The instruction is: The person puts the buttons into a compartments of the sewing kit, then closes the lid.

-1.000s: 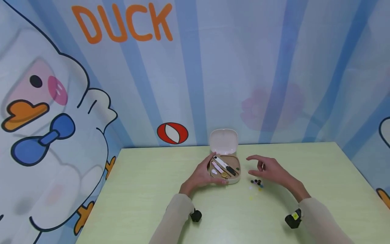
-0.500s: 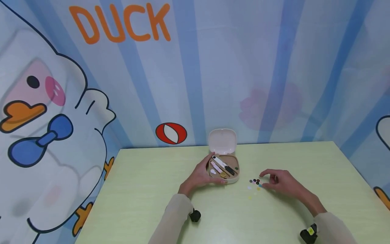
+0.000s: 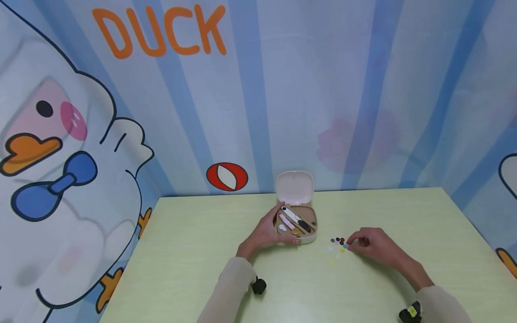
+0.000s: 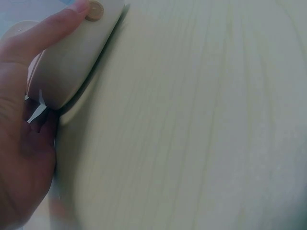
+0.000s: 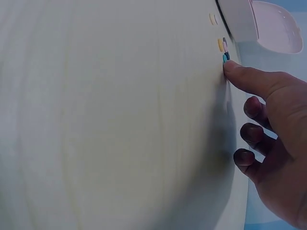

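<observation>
Sleeves (image 3: 228, 291) beige, nearest me, black wrist cameras (image 3: 259, 285) under both cuffs. Worktop (image 3: 181, 233) is pale yellow-green with wood grain running across it; soft shadows fall beside both hands. Lone yellow piece (image 3: 331, 262) sits nearer me than the main cluster of small round pieces (image 3: 341, 243): dark, white, yellow and blue, lying right of the box. My right hand (image 3: 375, 244) has thumb and index at the blue piece (image 3: 345, 246); can't tell if it's pinched or only touched. My left hand (image 3: 264, 231) grips the box (image 3: 308, 238) by its left side, thumb along the front wall. Box stands open on the worktop, slim white-and-black tool (image 3: 299, 220) inside, pinkish lid (image 3: 295, 186) raised at the back. Past the far edge: blue striped backdrop (image 3: 282, 89), big white duck print (image 3: 40, 251) left, orange "DUCK" lettering (image 3: 171, 31) up top.
</observation>
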Demonstrator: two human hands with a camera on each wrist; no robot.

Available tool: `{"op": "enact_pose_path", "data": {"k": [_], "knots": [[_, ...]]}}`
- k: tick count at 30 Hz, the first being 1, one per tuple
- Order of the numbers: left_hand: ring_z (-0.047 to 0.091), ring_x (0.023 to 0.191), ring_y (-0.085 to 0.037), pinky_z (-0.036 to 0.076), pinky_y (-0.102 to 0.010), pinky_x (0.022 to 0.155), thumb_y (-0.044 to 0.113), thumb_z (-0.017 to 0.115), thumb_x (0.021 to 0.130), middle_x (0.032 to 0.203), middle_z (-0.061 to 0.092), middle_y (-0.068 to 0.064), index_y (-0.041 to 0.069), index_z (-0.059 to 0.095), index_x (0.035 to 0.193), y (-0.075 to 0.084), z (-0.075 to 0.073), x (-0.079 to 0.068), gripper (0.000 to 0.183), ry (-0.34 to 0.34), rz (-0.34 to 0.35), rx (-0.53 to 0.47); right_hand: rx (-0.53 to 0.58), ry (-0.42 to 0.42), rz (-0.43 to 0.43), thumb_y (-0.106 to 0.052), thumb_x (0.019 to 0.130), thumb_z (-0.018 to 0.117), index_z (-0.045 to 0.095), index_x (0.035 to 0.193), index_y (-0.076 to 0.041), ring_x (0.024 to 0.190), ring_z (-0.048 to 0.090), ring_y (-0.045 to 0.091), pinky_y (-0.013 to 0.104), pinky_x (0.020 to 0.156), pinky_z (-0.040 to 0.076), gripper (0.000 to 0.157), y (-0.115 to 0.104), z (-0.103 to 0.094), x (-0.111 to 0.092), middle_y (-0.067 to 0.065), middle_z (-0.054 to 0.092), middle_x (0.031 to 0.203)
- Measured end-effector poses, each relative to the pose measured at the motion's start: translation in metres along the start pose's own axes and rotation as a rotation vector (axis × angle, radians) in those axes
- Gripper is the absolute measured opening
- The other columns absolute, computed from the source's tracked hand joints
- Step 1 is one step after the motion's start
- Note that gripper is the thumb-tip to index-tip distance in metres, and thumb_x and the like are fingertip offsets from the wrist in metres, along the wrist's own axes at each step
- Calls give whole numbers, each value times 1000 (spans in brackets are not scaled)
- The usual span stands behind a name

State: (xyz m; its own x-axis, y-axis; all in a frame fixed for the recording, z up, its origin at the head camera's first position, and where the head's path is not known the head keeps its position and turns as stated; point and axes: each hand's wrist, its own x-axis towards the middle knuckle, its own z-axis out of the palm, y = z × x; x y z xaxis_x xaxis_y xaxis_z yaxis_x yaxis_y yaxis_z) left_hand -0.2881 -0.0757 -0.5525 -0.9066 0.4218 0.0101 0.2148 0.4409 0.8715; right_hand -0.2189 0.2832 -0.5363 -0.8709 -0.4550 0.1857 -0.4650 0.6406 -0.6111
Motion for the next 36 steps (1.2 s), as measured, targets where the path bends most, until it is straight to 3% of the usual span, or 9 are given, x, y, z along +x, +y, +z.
{"op": "enact_pose_path", "data": {"k": [8, 15, 25, 36], "knots": [[32, 151, -19, 30, -52, 121, 48, 97, 69, 166, 33, 6, 31, 24, 166, 0, -1, 1, 123, 0, 4, 3, -34, 9, -9, -9, 92, 79, 83, 101, -12, 63, 42, 1, 23, 57, 40, 10, -3, -1, 0, -13, 53, 70], [32, 151, -19, 30, -51, 121, 47, 97, 69, 166, 33, 6, 30, 24, 166, -2, -1, 1, 123, -1, 9, 9, -19, 21, -15, -9, 94, 77, 82, 101, -11, 65, 46, 2, 24, 59, 43, 9, -3, -1, 0, -13, 59, 76], [32, 151, -18, 30, -50, 121, 47, 98, 67, 165, 34, 6, 29, 25, 166, -4, 0, 1, 124, 4, 23, 2, -108, 71, 55, -10, 96, 74, 79, 98, -13, 68, 48, 3, 27, 61, 43, 6, 1, 0, 3, -14, 59, 78], [31, 151, -19, 29, -52, 121, 46, 98, 67, 166, 34, 5, 30, 25, 166, 0, 0, -2, 124, 4, 10, -17, -87, 39, 60, -10, 97, 72, 79, 98, -11, 69, 48, 5, 27, 62, 43, 7, 1, -5, 15, -12, 61, 79]]}}
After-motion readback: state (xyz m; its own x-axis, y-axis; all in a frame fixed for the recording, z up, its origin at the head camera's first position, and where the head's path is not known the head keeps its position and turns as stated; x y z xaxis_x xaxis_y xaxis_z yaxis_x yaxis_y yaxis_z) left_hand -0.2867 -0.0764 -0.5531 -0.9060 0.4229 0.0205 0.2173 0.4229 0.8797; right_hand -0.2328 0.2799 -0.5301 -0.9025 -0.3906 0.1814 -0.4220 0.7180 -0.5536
